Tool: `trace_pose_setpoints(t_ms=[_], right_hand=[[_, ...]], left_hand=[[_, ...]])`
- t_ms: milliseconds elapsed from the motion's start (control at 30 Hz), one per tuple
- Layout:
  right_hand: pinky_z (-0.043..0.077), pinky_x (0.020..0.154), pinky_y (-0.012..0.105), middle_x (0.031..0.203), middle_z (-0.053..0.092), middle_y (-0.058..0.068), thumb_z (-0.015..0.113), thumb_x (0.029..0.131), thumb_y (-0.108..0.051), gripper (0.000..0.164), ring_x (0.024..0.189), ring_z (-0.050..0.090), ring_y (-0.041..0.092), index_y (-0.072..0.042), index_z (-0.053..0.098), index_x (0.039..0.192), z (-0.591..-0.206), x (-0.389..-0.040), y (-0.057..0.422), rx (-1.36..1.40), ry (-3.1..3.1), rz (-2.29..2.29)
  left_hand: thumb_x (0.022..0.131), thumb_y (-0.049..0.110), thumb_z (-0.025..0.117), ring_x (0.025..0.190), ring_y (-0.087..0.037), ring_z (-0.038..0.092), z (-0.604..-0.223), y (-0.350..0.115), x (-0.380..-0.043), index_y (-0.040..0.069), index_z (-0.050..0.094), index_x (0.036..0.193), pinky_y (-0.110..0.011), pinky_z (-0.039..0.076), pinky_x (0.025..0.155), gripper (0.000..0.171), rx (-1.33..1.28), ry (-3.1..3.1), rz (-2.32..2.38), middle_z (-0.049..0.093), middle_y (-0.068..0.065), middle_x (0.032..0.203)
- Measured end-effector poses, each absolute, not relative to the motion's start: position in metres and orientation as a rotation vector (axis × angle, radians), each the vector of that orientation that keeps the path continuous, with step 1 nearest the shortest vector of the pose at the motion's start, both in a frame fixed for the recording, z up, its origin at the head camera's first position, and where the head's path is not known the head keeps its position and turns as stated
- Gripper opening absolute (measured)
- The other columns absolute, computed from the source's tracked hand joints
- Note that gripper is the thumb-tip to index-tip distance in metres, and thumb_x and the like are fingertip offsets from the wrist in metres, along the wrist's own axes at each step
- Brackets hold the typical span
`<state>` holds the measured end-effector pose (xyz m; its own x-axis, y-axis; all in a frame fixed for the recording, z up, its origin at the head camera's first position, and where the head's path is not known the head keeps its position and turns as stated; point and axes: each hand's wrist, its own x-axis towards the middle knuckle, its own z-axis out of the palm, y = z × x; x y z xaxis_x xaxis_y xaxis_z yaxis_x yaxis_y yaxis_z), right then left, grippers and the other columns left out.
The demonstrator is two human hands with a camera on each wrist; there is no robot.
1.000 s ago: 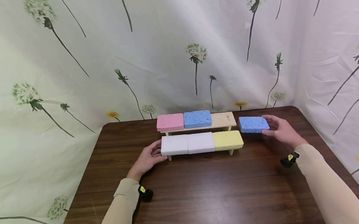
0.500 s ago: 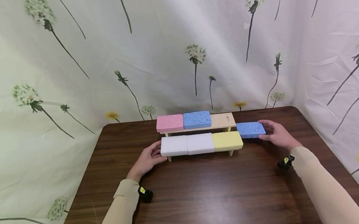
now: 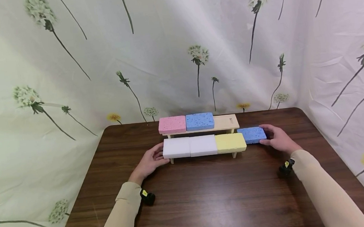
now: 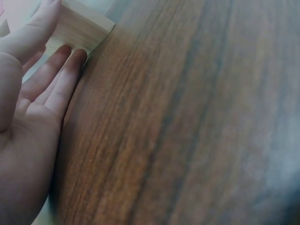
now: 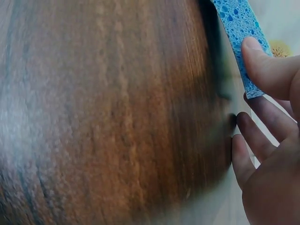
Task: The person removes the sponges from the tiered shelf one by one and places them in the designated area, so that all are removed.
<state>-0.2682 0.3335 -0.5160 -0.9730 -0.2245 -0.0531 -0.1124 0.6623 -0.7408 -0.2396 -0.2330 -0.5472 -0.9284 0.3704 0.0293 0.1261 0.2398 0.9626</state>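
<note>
My right hand pinches the right end of a blue sponge. The sponge's left end overlaps the yellow sponge in the head view. In the right wrist view my thumb lies across the blue sponge, other fingers beneath it. My left hand touches the left end of the low wooden front stand, its fingers fairly straight. The left wrist view has its fingertips at the stand's wooden end. Two white sponges and the yellow one lie in a row on that stand.
Behind is a second wooden stand, bearing a pink sponge and another blue sponge, with bare wood at its right end. Both stands are on a dark wooden table. A flower-print curtain hangs behind.
My right hand has carried the blue sponge left and toward me, from beside the back stand to the right end of the front row. My left hand has stayed in place.
</note>
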Motion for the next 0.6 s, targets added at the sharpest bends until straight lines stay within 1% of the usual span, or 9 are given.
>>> trace_pose_setpoints(t_ms=[167,400,600], right_hand=[[0.038,0.115,0.068,0.154,0.045,0.035,0.076,0.096,-0.01,0.07,0.142,0.043,0.05,0.006,0.041,0.154,-0.5167,-0.2696,0.3342,-0.265,2.724,-1.17],[0.036,0.116,0.068,0.154,0.044,0.034,0.078,0.096,-0.013,0.071,0.143,0.042,0.05,0.006,0.042,0.154,-0.5162,-0.2702,0.3336,-0.259,2.731,-1.111],[0.036,0.116,0.068,0.154,0.044,0.035,0.078,0.095,-0.012,0.072,0.143,0.041,0.05,0.008,0.041,0.154,-0.5146,-0.2696,0.3316,-0.255,2.74,-1.09]], left_hand=[[0.092,0.002,0.081,0.135,-0.04,0.056,-0.5453,-0.2326,-0.2393,-0.004,0.037,0.159,-0.025,0.054,0.104,0.08,0.46,2.28,1.775,0.05,-0.029,0.151],[0.092,0.001,0.08,0.134,-0.039,0.057,-0.5473,-0.2333,-0.2399,-0.004,0.037,0.159,-0.024,0.054,0.102,0.08,0.46,2.277,1.777,0.051,-0.029,0.15],[0.092,0.002,0.081,0.135,-0.04,0.056,-0.5456,-0.2336,-0.2391,-0.004,0.037,0.159,-0.025,0.054,0.103,0.08,0.453,2.267,1.784,0.05,-0.029,0.151]])
